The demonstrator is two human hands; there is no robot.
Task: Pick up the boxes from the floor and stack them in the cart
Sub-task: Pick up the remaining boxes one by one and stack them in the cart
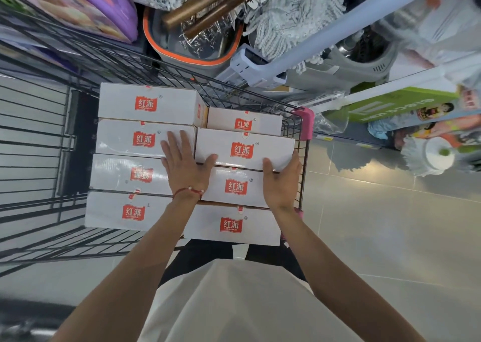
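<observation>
Several white boxes with red logos lie stacked in two columns inside a black wire cart (303, 143) with pink corner caps. One box (244, 149) in the right column sits a little higher than its neighbours. My left hand (184, 165), with a red string bracelet on the wrist, lies flat with fingers spread at that box's left end, its thumb on the box's near left corner. My right hand (282, 182) cups the box's near right corner. No box is visible on the floor.
Grey tiled floor (377, 224) stretches to the right of the cart. Beyond the cart stand an orange-rimmed bucket (192, 55) with brass-coloured poles, mop heads (291, 16) and a shelf of packaged goods (390, 107). The cart's wire side (33, 133) spreads out to the left.
</observation>
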